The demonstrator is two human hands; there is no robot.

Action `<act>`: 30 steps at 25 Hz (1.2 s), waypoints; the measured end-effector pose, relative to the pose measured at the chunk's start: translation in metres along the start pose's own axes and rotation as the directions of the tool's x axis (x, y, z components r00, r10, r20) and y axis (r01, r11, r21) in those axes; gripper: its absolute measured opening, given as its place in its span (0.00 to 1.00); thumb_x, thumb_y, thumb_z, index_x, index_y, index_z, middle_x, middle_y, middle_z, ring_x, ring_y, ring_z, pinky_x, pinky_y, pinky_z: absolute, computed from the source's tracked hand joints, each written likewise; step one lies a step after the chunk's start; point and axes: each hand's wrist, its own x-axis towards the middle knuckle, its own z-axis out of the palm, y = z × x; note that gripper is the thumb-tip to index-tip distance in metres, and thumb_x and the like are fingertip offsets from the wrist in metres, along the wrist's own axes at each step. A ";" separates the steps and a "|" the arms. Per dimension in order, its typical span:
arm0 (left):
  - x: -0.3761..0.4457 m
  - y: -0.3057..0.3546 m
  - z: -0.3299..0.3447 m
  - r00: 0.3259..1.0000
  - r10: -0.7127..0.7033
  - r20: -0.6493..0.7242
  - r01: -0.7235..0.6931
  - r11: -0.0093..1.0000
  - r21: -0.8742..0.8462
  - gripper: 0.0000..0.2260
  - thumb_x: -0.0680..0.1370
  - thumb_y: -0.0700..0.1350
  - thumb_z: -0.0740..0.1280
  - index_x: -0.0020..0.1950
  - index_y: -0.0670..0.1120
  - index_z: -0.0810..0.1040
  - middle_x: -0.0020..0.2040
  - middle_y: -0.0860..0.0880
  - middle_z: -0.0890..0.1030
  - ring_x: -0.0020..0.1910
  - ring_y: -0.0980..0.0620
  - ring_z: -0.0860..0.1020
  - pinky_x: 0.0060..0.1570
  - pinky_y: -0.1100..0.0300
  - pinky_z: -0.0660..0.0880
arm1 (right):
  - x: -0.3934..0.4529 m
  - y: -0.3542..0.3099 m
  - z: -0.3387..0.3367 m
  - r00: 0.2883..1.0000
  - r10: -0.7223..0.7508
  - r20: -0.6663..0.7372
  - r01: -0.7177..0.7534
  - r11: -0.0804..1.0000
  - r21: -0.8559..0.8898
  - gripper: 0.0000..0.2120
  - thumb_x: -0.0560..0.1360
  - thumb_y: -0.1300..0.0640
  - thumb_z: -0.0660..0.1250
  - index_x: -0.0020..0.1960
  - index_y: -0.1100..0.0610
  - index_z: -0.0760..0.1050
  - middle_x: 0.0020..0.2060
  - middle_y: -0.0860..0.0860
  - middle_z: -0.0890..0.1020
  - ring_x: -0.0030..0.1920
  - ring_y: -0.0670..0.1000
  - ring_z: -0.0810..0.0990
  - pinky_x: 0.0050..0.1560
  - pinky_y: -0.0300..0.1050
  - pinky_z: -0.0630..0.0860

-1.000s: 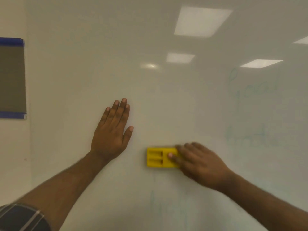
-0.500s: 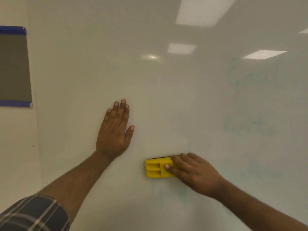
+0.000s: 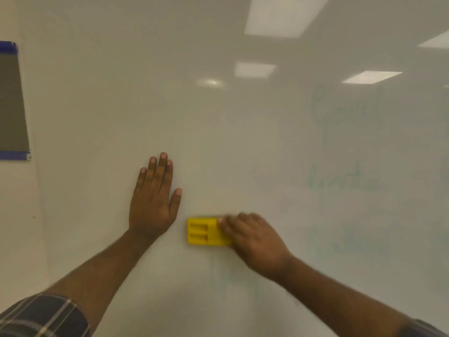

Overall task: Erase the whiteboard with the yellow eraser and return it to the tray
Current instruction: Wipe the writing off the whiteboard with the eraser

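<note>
the yellow eraser (image 3: 206,231) lies flat against the whiteboard (image 3: 218,142), low and a little left of the middle of the view, its long side level and two rectangular recesses showing in its back at the left end. the right hand (image 3: 252,242) presses it to the board from the right, fingers closed over its right end, with one fingertip (image 3: 220,220) on its upper edge; the hand is blurred. the left hand (image 3: 153,203) rests palm-down on the board just left of the eraser and apart from it, fingers straight and pointing up, thumb spread toward the eraser, holding nothing. below the eraser a faint greenish smear of writing shows on the board, and to the right more pale green handwriting (image 3: 345,183) stands in faint lines, too washed out to read. ceiling light panels (image 3: 279,15) reflect in the glossy upper part of the board. a plaid sleeve (image 3: 41,317) covers the left upper arm at the bottom left corner. beyond the board's left edge a grey panel with blue bands (image 3: 12,103) at top and bottom hangs on the wall
</note>
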 end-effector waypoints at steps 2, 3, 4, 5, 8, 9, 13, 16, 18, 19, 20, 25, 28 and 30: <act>-0.001 0.000 0.000 1.000 -0.001 0.015 0.001 1.000 0.000 0.30 0.84 0.53 0.53 0.83 0.42 0.51 0.84 0.45 0.51 0.83 0.43 0.52 0.81 0.46 0.51 | -0.024 -0.008 0.002 0.994 -0.090 0.067 0.090 0.996 -0.001 0.20 0.77 0.58 0.67 0.68 0.60 0.73 0.58 0.55 0.80 0.52 0.57 0.79 0.53 0.47 0.73; -0.002 0.000 -0.001 1.000 0.004 0.024 -0.004 1.000 0.002 0.30 0.84 0.53 0.53 0.83 0.42 0.50 0.84 0.45 0.51 0.83 0.43 0.51 0.81 0.46 0.51 | -0.031 -0.002 -0.002 0.988 -0.128 0.087 0.129 0.992 -0.012 0.19 0.77 0.58 0.67 0.68 0.60 0.74 0.57 0.55 0.80 0.52 0.57 0.80 0.54 0.47 0.73; -0.005 -0.001 -0.002 0.999 0.009 0.036 -0.009 1.000 0.006 0.30 0.84 0.53 0.53 0.83 0.42 0.50 0.84 0.45 0.50 0.83 0.43 0.51 0.81 0.46 0.51 | -0.035 0.010 -0.008 0.985 -0.147 0.093 0.151 0.988 -0.041 0.18 0.77 0.59 0.66 0.67 0.60 0.74 0.57 0.55 0.81 0.52 0.57 0.80 0.54 0.47 0.73; -0.008 -0.003 -0.003 0.999 0.016 0.050 -0.017 1.000 0.008 0.31 0.84 0.53 0.53 0.83 0.42 0.50 0.84 0.45 0.50 0.83 0.43 0.51 0.81 0.45 0.51 | -0.036 0.025 -0.017 0.987 -0.130 0.088 0.137 0.988 -0.072 0.18 0.78 0.58 0.64 0.67 0.60 0.75 0.57 0.56 0.81 0.52 0.58 0.81 0.54 0.48 0.73; -0.015 -0.002 -0.007 0.997 0.010 0.081 -0.011 1.000 0.016 0.32 0.82 0.52 0.53 0.83 0.41 0.50 0.84 0.43 0.50 0.83 0.43 0.50 0.80 0.43 0.51 | -0.018 0.076 -0.046 0.992 0.127 -0.018 -0.128 0.987 -0.100 0.22 0.76 0.55 0.66 0.69 0.61 0.72 0.61 0.59 0.80 0.54 0.62 0.80 0.53 0.51 0.72; -0.014 0.003 -0.006 0.997 -0.009 0.076 0.008 1.000 0.015 0.32 0.82 0.52 0.53 0.83 0.40 0.50 0.84 0.42 0.51 0.83 0.42 0.50 0.80 0.43 0.51 | -0.007 0.087 -0.051 0.973 0.222 -0.069 -0.227 0.971 -0.081 0.24 0.76 0.55 0.68 0.70 0.61 0.71 0.61 0.58 0.79 0.55 0.62 0.79 0.53 0.51 0.72; -0.001 0.029 0.002 0.998 -0.050 0.025 0.051 0.999 -0.015 0.31 0.82 0.51 0.54 0.82 0.38 0.52 0.83 0.42 0.51 0.83 0.43 0.50 0.81 0.45 0.49 | 0.002 0.064 -0.032 0.955 0.269 -0.122 -0.271 0.963 0.002 0.25 0.74 0.55 0.70 0.69 0.61 0.73 0.61 0.59 0.79 0.54 0.62 0.79 0.53 0.52 0.73; -0.005 0.034 0.010 0.999 -0.045 0.025 0.045 0.999 -0.010 0.31 0.83 0.53 0.54 0.82 0.39 0.51 0.83 0.41 0.51 0.83 0.42 0.50 0.80 0.44 0.50 | -0.058 0.021 -0.011 0.997 0.072 0.031 -0.072 0.997 -0.017 0.22 0.77 0.55 0.66 0.70 0.59 0.72 0.61 0.57 0.79 0.54 0.60 0.79 0.54 0.50 0.69; -0.014 0.034 0.013 0.999 0.003 0.040 -0.002 1.000 -0.008 0.31 0.84 0.54 0.53 0.82 0.39 0.51 0.83 0.41 0.51 0.83 0.42 0.51 0.80 0.44 0.51 | -0.097 0.014 -0.012 0.995 0.007 0.104 -0.005 1.000 -0.023 0.21 0.78 0.56 0.66 0.70 0.58 0.72 0.60 0.56 0.80 0.55 0.59 0.79 0.58 0.49 0.68; -0.019 0.034 0.013 0.999 0.021 0.045 -0.021 1.000 -0.006 0.31 0.84 0.54 0.53 0.83 0.40 0.51 0.83 0.42 0.51 0.83 0.42 0.51 0.80 0.44 0.50 | -0.106 0.017 -0.015 0.993 -0.004 0.115 0.007 1.000 -0.025 0.20 0.78 0.56 0.65 0.69 0.58 0.72 0.59 0.56 0.80 0.55 0.59 0.79 0.59 0.49 0.68; -0.024 0.035 0.013 0.999 0.029 0.045 -0.029 1.000 -0.005 0.31 0.84 0.54 0.52 0.83 0.40 0.50 0.83 0.43 0.51 0.83 0.43 0.50 0.81 0.45 0.50 | -0.106 0.022 -0.017 0.994 0.008 0.110 -0.004 0.999 -0.034 0.20 0.78 0.54 0.64 0.69 0.58 0.72 0.59 0.57 0.80 0.55 0.59 0.80 0.58 0.49 0.68; -0.043 0.037 0.017 0.999 0.017 0.035 -0.017 1.000 0.004 0.29 0.85 0.52 0.52 0.83 0.42 0.49 0.84 0.46 0.48 0.83 0.44 0.50 0.81 0.46 0.50 | -0.044 0.038 -0.015 0.954 0.292 -0.068 -0.290 0.956 0.043 0.24 0.77 0.53 0.69 0.70 0.60 0.71 0.59 0.59 0.79 0.53 0.61 0.78 0.52 0.50 0.71; -0.052 0.036 0.020 0.998 0.039 0.044 -0.039 0.999 0.000 0.29 0.85 0.51 0.52 0.83 0.42 0.50 0.84 0.47 0.47 0.83 0.44 0.50 0.81 0.47 0.49 | -0.038 0.001 0.011 0.966 0.252 -0.055 -0.245 0.963 0.109 0.24 0.76 0.56 0.69 0.70 0.61 0.72 0.59 0.60 0.79 0.52 0.61 0.78 0.52 0.51 0.71; -0.056 0.036 0.020 0.998 0.025 0.056 -0.025 1.000 -0.007 0.29 0.84 0.50 0.52 0.83 0.43 0.50 0.84 0.48 0.48 0.83 0.44 0.50 0.81 0.48 0.49 | -0.063 -0.035 0.028 0.988 0.153 0.023 -0.154 0.982 0.110 0.24 0.75 0.57 0.69 0.70 0.59 0.72 0.59 0.59 0.80 0.52 0.61 0.79 0.54 0.51 0.69</act>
